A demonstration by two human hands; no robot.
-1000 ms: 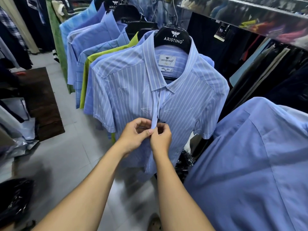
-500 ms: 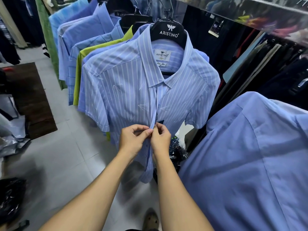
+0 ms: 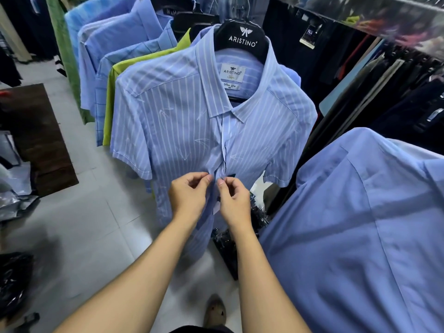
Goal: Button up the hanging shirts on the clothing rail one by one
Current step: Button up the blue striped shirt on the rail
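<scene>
Centrally, a striped blue short-sleeved shirt (image 3: 182, 131) hung from a black Aristino hanger (image 3: 242, 37). Below center, the left hand (image 3: 189, 197) and right hand (image 3: 234, 200) each pinched 1 placket edge (image 3: 223, 145), fingers curled.

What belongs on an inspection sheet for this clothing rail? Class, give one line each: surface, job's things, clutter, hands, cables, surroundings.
Surface: pale tiled floor; dark wooden board at left.
Job's things: striped shirt on a black hanger; more shirts hang behind it.
Clutter: black plastic bag on the floor, lower left.
Hands: left hand and right hand each pinch the striped shirt's front edge.
Cables: nothing seen.
Surroundings: plain blue shirt at right; dark garments behind.
</scene>
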